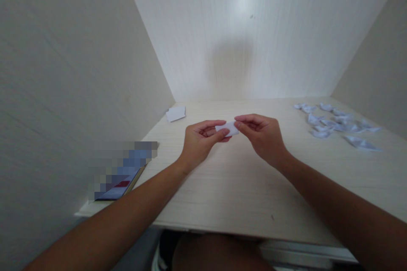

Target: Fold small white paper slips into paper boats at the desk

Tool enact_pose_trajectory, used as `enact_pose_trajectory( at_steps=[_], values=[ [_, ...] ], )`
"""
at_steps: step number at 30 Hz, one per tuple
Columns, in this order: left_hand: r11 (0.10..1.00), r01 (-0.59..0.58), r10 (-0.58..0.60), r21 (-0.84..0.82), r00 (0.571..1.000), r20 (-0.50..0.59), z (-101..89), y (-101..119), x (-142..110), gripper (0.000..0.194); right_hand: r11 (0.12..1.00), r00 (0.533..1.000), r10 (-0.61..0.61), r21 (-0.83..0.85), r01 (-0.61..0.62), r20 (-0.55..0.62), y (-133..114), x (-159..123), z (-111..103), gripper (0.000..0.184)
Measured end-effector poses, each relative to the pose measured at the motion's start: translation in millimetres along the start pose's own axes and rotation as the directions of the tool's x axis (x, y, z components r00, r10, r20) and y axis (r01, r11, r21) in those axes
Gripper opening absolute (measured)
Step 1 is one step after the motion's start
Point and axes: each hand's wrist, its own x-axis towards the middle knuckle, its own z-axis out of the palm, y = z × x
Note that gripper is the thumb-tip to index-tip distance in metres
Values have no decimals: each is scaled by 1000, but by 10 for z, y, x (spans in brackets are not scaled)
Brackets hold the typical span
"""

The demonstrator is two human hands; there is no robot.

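Observation:
A small white piece of paper (233, 128), seemingly folded, is held up between both hands over the middle of the table. My left hand (203, 137) pinches its left part, thumb across the front and fingers behind. At the paper's upper right corner, my right hand (262, 135) grips with thumb and index finger, the other fingers curled in. The paper's back side and the fingertips behind it are hidden.
Several folded white paper pieces (337, 123) lie in a loose group at the right. Flat white sheets (176, 114) rest at the back left. A partly blurred book (127, 178) sits along the left wall. Pale walls enclose the table (219, 203).

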Motion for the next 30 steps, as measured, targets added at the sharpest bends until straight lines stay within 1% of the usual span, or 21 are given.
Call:
enact_pose_trajectory(
  at_steps=[5, 11, 15, 20, 26, 28, 30],
  values=[
    [1000, 16, -16, 11, 1000, 3, 2, 5, -8, 39, 1000, 1000, 2, 6, -2, 17, 7, 11, -9, 20],
    [998, 45, -45, -35, 999, 23, -23, 3, -3, 37, 1000, 1000, -24, -19, 24, 6, 3, 24, -19, 18],
    [997, 50, -48, -52, 998, 39, -44, 0, 0, 42, 999, 1000, -30, -20, 30, 7, 0, 32, -21, 18],
    [998, 61, -61, -30, 998, -3, -45, -19, 13, 45, 999, 999, -28, -27, 28, 15, 12, 37, -40, 22],
    [998, 56, -56, 3, 998, -26, -52, -35, 28, 41, 999, 999, -24, -22, 25, 39, 48, 36, -50, 21],
    [999, 42, -42, 20, 999, -21, -50, -19, 23, 39, 998, 997, -21, -56, 25, 68, 45, 29, -51, 21],
    [998, 24, -24, 50, 1000, -5, -47, 4, 15, 37, 988, 994, -34, -148, 50, 105, 29, 20, -56, 20]
  ],
)
